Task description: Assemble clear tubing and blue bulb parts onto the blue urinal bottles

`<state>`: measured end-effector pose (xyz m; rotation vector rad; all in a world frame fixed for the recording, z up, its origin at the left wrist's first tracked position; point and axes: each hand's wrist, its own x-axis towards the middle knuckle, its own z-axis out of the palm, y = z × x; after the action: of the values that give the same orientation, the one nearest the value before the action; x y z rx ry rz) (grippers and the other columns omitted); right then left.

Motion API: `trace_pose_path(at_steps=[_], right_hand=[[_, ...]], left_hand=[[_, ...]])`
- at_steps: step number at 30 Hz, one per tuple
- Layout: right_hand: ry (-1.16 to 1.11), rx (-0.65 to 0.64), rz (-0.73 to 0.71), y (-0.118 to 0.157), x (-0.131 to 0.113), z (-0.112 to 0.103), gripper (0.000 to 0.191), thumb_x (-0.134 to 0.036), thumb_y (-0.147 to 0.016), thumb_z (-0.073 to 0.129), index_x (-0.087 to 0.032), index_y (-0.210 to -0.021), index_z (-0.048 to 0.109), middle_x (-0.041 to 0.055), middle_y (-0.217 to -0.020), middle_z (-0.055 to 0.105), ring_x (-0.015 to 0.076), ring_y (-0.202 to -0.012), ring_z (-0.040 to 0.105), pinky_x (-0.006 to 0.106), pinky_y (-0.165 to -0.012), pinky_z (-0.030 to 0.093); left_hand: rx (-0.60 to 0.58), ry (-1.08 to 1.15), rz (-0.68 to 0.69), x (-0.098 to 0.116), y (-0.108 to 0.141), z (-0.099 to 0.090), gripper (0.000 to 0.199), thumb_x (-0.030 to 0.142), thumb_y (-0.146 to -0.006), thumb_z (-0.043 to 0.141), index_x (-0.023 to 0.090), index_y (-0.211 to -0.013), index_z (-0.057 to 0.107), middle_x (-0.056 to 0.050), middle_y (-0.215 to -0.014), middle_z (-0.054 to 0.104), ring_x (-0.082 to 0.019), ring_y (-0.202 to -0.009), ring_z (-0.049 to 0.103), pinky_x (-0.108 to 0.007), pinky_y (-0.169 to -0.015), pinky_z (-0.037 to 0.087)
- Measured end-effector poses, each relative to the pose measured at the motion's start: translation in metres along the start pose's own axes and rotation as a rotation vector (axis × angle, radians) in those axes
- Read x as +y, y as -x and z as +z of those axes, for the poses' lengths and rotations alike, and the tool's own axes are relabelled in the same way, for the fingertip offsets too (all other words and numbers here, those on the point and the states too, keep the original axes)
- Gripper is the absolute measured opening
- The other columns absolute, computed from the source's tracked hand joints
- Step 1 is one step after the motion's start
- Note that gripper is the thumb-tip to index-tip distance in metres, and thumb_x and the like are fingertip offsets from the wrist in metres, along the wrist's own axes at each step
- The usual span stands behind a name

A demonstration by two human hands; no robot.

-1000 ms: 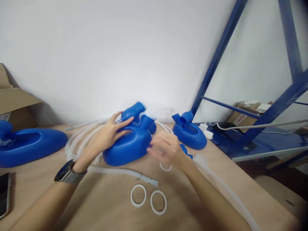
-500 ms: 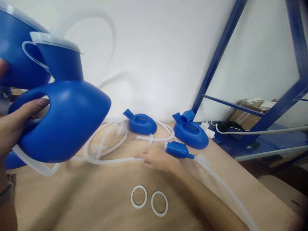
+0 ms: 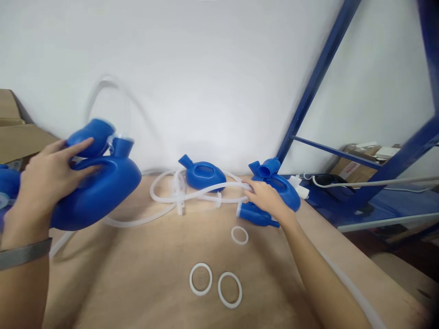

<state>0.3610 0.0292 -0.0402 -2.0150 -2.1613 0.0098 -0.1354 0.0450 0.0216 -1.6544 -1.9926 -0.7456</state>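
Observation:
On the left, my left hand (image 3: 55, 171) grips a large blue bottle (image 3: 103, 187) by its handle, along with a blue cup-shaped piece (image 3: 94, 135) beside the bottle's neck. A clear tube arcs up behind them. My right hand (image 3: 265, 196) has its fingers closed on a translucent white hose (image 3: 206, 189), lifted over the table. Below that hand lies a blue cylinder with a spout (image 3: 255, 214). A blue bottle (image 3: 206, 176) rests by the wall, and another blue bottle (image 3: 288, 192) stands behind my right hand, partly hidden.
Three white rings (image 3: 229, 289) lie flat on the wooden table (image 3: 147, 278). Cardboard boxes (image 3: 20, 137) stand at the far left. A blue metal frame (image 3: 315, 75) rises at the right, beside white plugs (image 3: 299, 186) and cables.
My left hand has moved the large bottle and cup piece farther away and lower. My right hand has shifted right and up, raising the hose. A third ring has come into view.

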Motion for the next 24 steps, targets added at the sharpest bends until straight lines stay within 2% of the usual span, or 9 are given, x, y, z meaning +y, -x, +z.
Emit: trace_pose_path(at_steps=[3,6,9,12,15,19,21,24], right_hand=[[0.017,0.025,0.070,0.000,0.009,-0.008,0.047,-0.033,-0.100,0.046,-0.029,-0.143,0.063,0.0108,-0.128,0.076,0.0340,-0.114,0.072,0.038,-0.087,0.050],[0.051,0.011,0.095,0.001,0.017,-0.013,0.038,-0.037,-0.099,0.047,-0.026,-0.123,0.074,0.0119,-0.121,0.078,0.0356,-0.111,0.072,0.039,-0.085,0.050],[0.081,-0.032,0.066,0.001,0.026,-0.013,0.031,-0.036,-0.098,0.049,-0.022,-0.104,0.077,0.0130,-0.116,0.078,0.0351,-0.107,0.072,0.040,-0.085,0.050],[0.086,-0.069,-0.006,-0.001,0.034,-0.006,0.025,-0.025,-0.096,0.050,-0.020,-0.096,0.075,0.0140,-0.112,0.077,0.0338,-0.109,0.071,0.041,-0.091,0.048],[0.040,-0.118,-0.123,-0.006,0.036,0.003,0.020,-0.021,-0.093,0.055,-0.021,-0.100,0.075,0.0124,-0.113,0.077,0.0339,-0.116,0.067,0.045,-0.101,0.046],[-0.065,-0.183,-0.299,-0.011,0.027,0.018,0.025,-0.020,-0.093,0.056,-0.023,-0.110,0.074,0.0101,-0.124,0.074,0.0317,-0.126,0.061,0.046,-0.111,0.042],[-0.121,-0.206,-0.381,-0.013,0.020,0.026,0.029,-0.020,-0.095,0.055,-0.025,-0.117,0.073,0.0090,-0.129,0.072,0.0296,-0.129,0.059,0.046,-0.115,0.041],[-0.197,-0.234,-0.472,-0.015,0.010,0.039,0.033,-0.025,-0.099,0.053,-0.025,-0.127,0.071,0.0085,-0.136,0.068,0.0269,-0.133,0.057,0.044,-0.118,0.039]], left_hand=[[-0.191,-0.055,-0.017,0.008,0.000,0.013,0.070,0.073,-0.099,0.034,0.040,-0.161,0.041,-0.010,-0.167,0.039,-0.049,-0.140,0.054,-0.067,-0.107,0.049],[-0.318,-0.092,0.014,0.018,0.005,0.030,0.066,0.066,-0.102,0.034,0.040,-0.163,0.037,-0.015,-0.169,0.034,-0.051,-0.135,0.057,-0.066,-0.099,0.053],[-0.364,-0.093,0.057,0.027,0.011,0.047,0.063,0.060,-0.104,0.036,0.037,-0.163,0.039,-0.019,-0.167,0.035,-0.051,-0.127,0.062,-0.062,-0.094,0.056],[-0.358,-0.099,0.090,0.035,0.017,0.059,0.063,0.058,-0.104,0.036,0.035,-0.162,0.039,-0.021,-0.166,0.034,-0.049,-0.119,0.067,-0.059,-0.090,0.057],[-0.321,-0.123,0.117,0.042,0.021,0.066,0.062,0.056,-0.106,0.033,0.030,-0.162,0.039,-0.023,-0.167,0.030,-0.048,-0.120,0.066,-0.057,-0.088,0.057],[-0.299,-0.168,0.155,0.045,0.018,0.076,0.062,0.051,-0.107,0.029,0.020,-0.160,0.040,-0.025,-0.164,0.035,-0.048,-0.130,0.058,-0.059,-0.101,0.049],[-0.331,-0.181,0.168,0.043,0.010,0.081,0.064,0.053,-0.107,0.031,0.018,-0.160,0.041,-0.026,-0.160,0.041,-0.049,-0.130,0.057,-0.062,-0.104,0.045],[-0.444,-0.180,0.179,0.036,-0.010,0.091,0.066,0.060,-0.104,0.036,0.018,-0.153,0.052,-0.028,-0.147,0.055,-0.051,-0.127,0.059,-0.068,-0.101,0.044]])
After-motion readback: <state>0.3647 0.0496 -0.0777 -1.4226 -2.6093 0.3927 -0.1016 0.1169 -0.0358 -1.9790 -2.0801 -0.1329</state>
